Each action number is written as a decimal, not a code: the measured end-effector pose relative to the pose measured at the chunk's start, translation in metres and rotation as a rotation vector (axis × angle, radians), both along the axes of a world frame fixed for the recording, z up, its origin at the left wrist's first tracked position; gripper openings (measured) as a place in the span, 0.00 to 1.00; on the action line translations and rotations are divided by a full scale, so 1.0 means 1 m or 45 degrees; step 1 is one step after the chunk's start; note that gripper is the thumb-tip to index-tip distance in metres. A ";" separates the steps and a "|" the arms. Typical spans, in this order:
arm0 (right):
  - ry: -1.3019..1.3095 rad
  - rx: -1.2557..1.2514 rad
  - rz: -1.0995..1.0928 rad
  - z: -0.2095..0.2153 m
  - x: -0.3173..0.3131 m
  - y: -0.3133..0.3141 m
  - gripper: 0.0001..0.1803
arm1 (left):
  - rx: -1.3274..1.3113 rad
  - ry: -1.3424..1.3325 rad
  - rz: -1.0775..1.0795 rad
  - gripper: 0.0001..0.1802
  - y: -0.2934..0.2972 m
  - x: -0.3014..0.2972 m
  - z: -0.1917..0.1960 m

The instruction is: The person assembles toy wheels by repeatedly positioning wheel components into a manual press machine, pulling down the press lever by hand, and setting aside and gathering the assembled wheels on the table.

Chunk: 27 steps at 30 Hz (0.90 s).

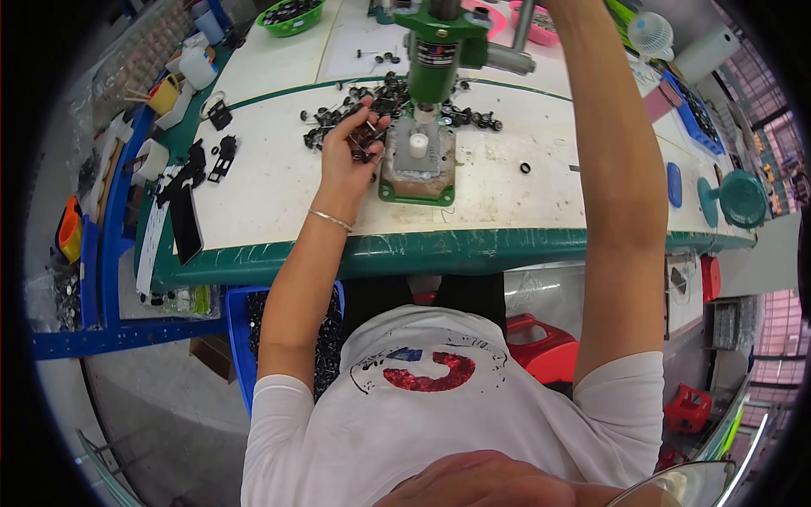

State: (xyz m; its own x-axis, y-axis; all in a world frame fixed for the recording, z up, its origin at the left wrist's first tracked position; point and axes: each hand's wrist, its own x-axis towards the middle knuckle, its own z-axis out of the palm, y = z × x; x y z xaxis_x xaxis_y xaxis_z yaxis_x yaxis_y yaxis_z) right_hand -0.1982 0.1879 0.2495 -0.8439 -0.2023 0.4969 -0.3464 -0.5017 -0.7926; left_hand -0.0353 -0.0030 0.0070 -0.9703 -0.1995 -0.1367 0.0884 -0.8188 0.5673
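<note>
One view is all I have — the head camera looking down over the white desk with its green-taped edge (439, 252). My left hand (351, 144) sits just left of the green bench press with its grey base plate (420, 152), fingers curled around a small dark plastic-and-metal part (367, 135), holding it beside the plate rather than on it. A short white cylindrical fixture (419, 142) stands on the plate directly below the press ram, and I see no dark piece seated on it. My right arm reaches up past the press towards its metal lever (522, 25); the right hand itself runs out of the top of the picture, so I cannot tell whether it grips the lever or hangs open.

As for progress, I judge the work to be mid-batch. A scattered heap of small black parts (380, 97) lies on the desk behind and beside the press — plenty apparently left to feed. A blue crate of dark pieces (241, 313) sits below the desk edge near my left elbow, but whether those are finished or raw stock I cannot say. For the piece in hand, it seems loading and pressing are both to come.
</note>
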 end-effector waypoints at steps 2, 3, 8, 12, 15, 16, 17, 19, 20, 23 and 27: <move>-0.007 0.027 0.026 -0.005 0.014 0.003 0.09 | 0.006 0.008 -0.003 0.14 -0.021 0.011 0.000; -0.023 0.028 0.045 -0.012 0.025 0.003 0.09 | -0.031 0.001 0.005 0.14 -0.027 0.017 0.002; -0.047 0.416 -0.169 -0.124 -0.016 0.061 0.20 | -0.872 -0.267 0.030 0.17 -0.061 0.043 -0.012; 0.029 1.300 -0.526 -0.225 0.011 0.099 0.15 | -1.707 -0.368 -0.107 0.13 -0.041 0.054 0.005; 0.186 1.555 -0.611 -0.280 0.031 0.103 0.18 | -1.900 -0.234 -0.150 0.12 -0.033 0.050 -0.014; 0.343 1.559 -0.665 -0.281 0.044 0.094 0.15 | -1.925 -0.260 -0.122 0.11 -0.030 0.050 -0.017; 0.338 1.557 -0.684 -0.281 0.049 0.092 0.15 | -1.930 -0.241 -0.129 0.11 -0.028 0.049 -0.021; 0.379 1.569 -0.675 -0.278 0.054 0.091 0.13 | -1.948 -0.186 -0.056 0.10 -0.027 0.048 -0.025; 0.382 1.587 -0.678 -0.276 0.053 0.091 0.11 | -1.944 -0.180 -0.037 0.09 -0.026 0.048 -0.022; 0.167 1.338 -0.568 -0.270 0.055 0.095 0.12 | -1.425 -0.219 -0.075 0.06 -0.024 0.054 -0.010; -0.098 1.049 -0.300 -0.252 0.066 0.072 0.13 | -0.879 -0.163 -0.090 0.06 -0.039 0.055 -0.010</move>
